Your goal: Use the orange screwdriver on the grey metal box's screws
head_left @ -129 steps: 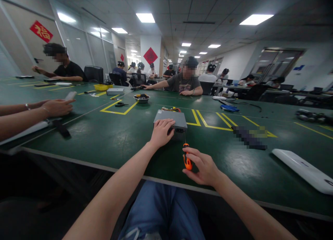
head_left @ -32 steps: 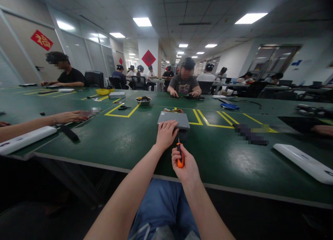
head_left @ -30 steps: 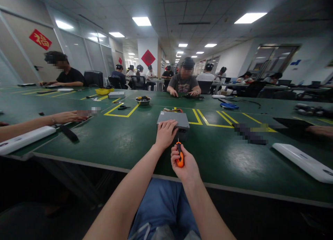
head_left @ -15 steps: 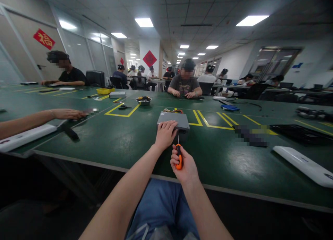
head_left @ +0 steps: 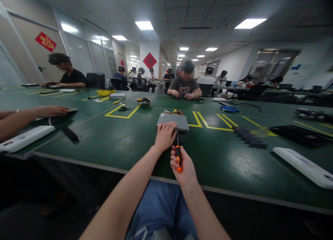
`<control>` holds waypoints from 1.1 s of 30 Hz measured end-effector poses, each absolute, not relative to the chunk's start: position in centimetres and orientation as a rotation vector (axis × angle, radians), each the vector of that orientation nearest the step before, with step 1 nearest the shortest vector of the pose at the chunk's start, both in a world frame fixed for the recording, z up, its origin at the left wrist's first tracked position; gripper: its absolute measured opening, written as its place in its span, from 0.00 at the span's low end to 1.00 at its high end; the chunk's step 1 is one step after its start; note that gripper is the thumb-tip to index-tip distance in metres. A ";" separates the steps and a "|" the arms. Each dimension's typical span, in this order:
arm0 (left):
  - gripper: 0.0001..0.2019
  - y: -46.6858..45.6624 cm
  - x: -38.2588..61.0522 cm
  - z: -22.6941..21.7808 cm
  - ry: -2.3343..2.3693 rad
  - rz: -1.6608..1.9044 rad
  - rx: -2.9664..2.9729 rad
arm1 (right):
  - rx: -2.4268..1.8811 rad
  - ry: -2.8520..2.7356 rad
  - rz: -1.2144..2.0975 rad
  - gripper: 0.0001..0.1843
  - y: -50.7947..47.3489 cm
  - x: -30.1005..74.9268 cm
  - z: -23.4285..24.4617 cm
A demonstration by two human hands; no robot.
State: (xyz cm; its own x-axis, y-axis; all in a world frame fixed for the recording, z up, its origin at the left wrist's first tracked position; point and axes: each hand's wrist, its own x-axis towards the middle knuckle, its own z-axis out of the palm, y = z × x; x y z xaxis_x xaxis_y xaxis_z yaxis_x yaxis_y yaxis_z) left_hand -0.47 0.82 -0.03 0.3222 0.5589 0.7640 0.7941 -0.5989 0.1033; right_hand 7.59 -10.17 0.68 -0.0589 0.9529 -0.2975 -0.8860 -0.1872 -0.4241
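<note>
A flat grey metal box lies on the green table straight ahead. My left hand rests on its near left corner, fingers curled over the top. My right hand is closed round the orange and black handle of a screwdriver. The thin shaft points up toward the box's near face. Coloured wires show behind the box.
A metal bowl of small parts and scissors lie beyond, inside yellow tape lines. White flat devices lie at the right and left. A neighbour's arm reaches in from the left. Several people sit across the table.
My right hand shifted from a loose hold at the right to a full grip just below the box. The neighbour's hand at the left drew back. A black tray appeared at the right.
</note>
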 end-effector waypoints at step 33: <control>0.15 0.4 -0.6 0.3 -1.230 -1.162 -2.326 | -0.639 -0.201 1.635 0.15 -11.1 11.4 0.7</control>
